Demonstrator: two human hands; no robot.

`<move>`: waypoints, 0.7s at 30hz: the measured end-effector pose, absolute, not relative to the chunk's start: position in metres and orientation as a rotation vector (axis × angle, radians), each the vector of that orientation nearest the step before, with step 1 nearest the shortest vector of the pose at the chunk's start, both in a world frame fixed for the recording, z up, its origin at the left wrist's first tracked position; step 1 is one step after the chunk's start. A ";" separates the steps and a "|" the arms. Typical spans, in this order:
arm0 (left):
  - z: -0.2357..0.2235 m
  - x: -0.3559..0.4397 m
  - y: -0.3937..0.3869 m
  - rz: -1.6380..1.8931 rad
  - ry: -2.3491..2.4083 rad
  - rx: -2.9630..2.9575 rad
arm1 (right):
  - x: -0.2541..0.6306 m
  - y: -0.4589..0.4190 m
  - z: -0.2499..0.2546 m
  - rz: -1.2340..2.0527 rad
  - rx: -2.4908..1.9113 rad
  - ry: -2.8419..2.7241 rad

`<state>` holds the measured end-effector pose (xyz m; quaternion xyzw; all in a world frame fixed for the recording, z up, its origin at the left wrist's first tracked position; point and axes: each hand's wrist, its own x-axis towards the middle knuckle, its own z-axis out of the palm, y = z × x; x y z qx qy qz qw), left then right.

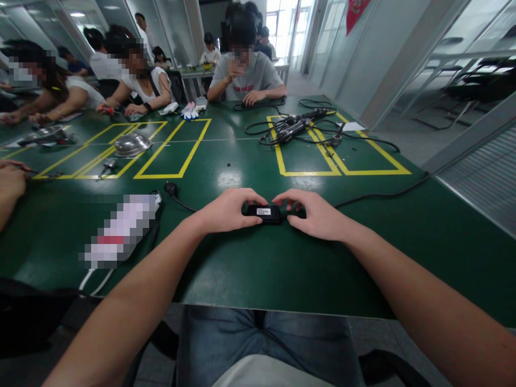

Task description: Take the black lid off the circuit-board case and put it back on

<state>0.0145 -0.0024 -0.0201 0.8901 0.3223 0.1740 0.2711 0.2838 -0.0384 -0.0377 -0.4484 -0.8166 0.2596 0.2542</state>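
Note:
Just in front of me, a black box-shaped power adapter [269, 213] with a white label lies level, close to the tabletop. My left hand [228, 210] grips its left end, thumb along the near edge and fingers over the far edge. At the other end, my right hand [316, 214] curls its fingers and thumb loosely around the cable by the adapter; the contact itself is partly hidden. A black cable [379, 195] runs from behind my right hand to the table's right edge. Left of my left hand lies a black plug [171, 188] on its cord.
The green table [258, 274] has yellow tape rectangles. A pixelated phone-like object [124, 231] with white cables lies left. Farther off are a metal bowl [132, 144] and tangled black cables with tools [296, 128]. A person [248, 75] sits opposite; others sit left.

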 end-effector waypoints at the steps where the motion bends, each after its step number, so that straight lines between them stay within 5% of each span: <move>1: -0.021 0.015 -0.003 0.469 0.863 2.400 | 0.283 -0.039 -0.037 0.702 -1.212 -2.227; 21: -0.015 0.027 -0.007 0.286 0.938 2.588 | 0.283 -0.038 -0.038 0.695 -1.243 -2.278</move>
